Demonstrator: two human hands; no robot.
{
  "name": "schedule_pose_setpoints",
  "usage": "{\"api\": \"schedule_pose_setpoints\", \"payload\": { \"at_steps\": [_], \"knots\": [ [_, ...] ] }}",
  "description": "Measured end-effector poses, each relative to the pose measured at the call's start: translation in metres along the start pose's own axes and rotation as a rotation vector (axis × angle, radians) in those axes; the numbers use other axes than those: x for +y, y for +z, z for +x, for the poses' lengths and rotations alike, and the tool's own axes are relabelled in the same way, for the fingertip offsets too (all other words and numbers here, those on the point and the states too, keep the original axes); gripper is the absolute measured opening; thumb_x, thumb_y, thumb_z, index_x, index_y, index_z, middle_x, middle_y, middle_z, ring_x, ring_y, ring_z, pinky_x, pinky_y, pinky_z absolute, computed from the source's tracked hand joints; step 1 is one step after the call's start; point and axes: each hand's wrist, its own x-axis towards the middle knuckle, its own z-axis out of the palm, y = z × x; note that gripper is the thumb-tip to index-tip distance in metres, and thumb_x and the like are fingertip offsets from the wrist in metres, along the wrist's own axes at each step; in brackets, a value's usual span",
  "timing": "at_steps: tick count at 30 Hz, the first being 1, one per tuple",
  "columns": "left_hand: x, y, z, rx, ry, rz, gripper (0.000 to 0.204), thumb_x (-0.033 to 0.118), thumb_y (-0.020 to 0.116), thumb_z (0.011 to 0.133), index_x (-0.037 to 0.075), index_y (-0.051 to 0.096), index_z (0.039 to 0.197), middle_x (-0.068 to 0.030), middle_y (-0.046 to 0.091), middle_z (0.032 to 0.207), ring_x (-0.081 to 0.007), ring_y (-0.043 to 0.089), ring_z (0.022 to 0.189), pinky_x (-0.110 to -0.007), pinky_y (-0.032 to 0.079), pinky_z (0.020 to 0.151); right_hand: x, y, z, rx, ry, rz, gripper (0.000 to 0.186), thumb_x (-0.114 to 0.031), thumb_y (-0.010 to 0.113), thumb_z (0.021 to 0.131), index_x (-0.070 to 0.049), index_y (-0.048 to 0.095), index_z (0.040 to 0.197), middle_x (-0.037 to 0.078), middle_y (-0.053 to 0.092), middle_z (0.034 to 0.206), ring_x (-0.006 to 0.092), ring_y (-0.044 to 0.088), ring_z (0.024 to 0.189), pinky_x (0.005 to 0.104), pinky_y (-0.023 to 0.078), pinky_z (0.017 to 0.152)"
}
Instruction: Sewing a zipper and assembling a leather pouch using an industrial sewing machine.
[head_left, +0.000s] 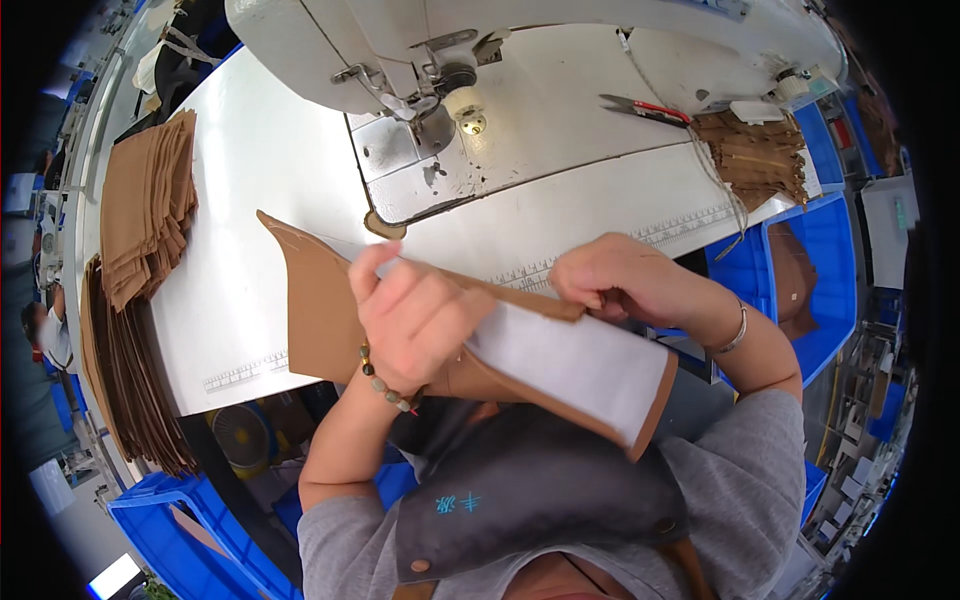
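A brown leather-like panel (318, 300) slants across the front edge of the white sewing table (230, 320). Its right part carries a white backing (585, 365) with a brown border around it and hangs past the table edge over my lap. My left hand (410, 315) is closed on the panel's middle, with the thumb side hidden beneath the fingers. Along the far edge of the white part, the fingers of my right hand (640, 285) pinch the panel's brown border. Beyond both hands stands the sewing machine head (400, 60), its presser area apart from the panel.
Stacks of brown pieces (150, 205) lie at the far left, with more folded pieces (130, 380) below them. Red-handled scissors (645, 108) rest near a brown bundle (750, 155) at the right. Blue bins (840, 270) stand beside the table; a ruler strip (690, 225) runs along its front.
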Motion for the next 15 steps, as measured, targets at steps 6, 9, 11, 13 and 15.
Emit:
{"api": "schedule_pose_setpoints", "payload": {
  "at_steps": [6, 9, 11, 13, 15],
  "knots": [
    [0.002, 0.017, 0.011, 0.041, -0.348, 0.228, 0.102, 0.050, 0.095, 0.061, 0.013, 0.053, 0.146, -0.0162, 0.048, 0.153, -0.0413, 0.037, 0.147, -0.060, 0.027, 0.120, -0.041, -0.037, -0.020, 0.717, -0.279, -0.440, 0.041, -0.040, 0.053, 0.106, -0.004, 0.071, 0.101, -0.003, 0.064, 0.088, 0.0031, 0.049, 0.069, 0.0225, 0.039, 0.058],
    [0.003, 0.018, 0.011, 0.077, -0.290, 0.290, 0.097, 0.045, 0.096, 0.062, 0.011, 0.056, 0.143, -0.0170, 0.050, 0.153, -0.0416, 0.039, 0.145, -0.059, 0.027, 0.120, -0.053, -0.050, -0.025, 0.774, -0.543, -0.721, 0.038, -0.037, 0.053, 0.107, -0.005, 0.071, 0.100, 0.001, 0.063, 0.085, 0.0099, 0.054, 0.070, 0.0267, 0.044, 0.063],
    [0.002, 0.018, 0.011, 0.089, -0.290, 0.313, 0.090, 0.042, 0.095, 0.066, 0.011, 0.057, 0.142, -0.0167, 0.050, 0.152, -0.0414, 0.040, 0.145, -0.058, 0.028, 0.120, -0.051, -0.047, -0.018, 0.725, -0.533, -0.887, 0.035, -0.035, 0.054, 0.106, -0.005, 0.071, 0.100, 0.005, 0.064, 0.084, 0.0163, 0.057, 0.071, 0.0303, 0.046, 0.066],
    [0.002, 0.018, 0.009, 0.092, -0.293, 0.310, 0.085, 0.039, 0.094, 0.070, 0.010, 0.058, 0.141, -0.0166, 0.051, 0.152, -0.0417, 0.040, 0.145, -0.058, 0.029, 0.120, -0.042, -0.034, 0.003, 0.709, -0.589, -1.078, 0.028, -0.033, 0.061, 0.101, -0.007, 0.070, 0.100, 0.015, 0.065, 0.084, 0.0345, 0.064, 0.078, 0.0415, 0.050, 0.073],
    [0.002, 0.019, 0.008, 0.092, -0.286, 0.312, 0.080, 0.036, 0.092, 0.073, 0.010, 0.058, 0.140, -0.0165, 0.051, 0.152, -0.0420, 0.040, 0.145, -0.057, 0.029, 0.120, -0.036, -0.020, 0.025, 0.652, -0.499, -1.286, 0.026, -0.029, 0.062, 0.101, -0.004, 0.067, 0.103, 0.013, 0.069, 0.092, 0.0284, 0.067, 0.082, 0.0368, 0.053, 0.073]
  ]
}}
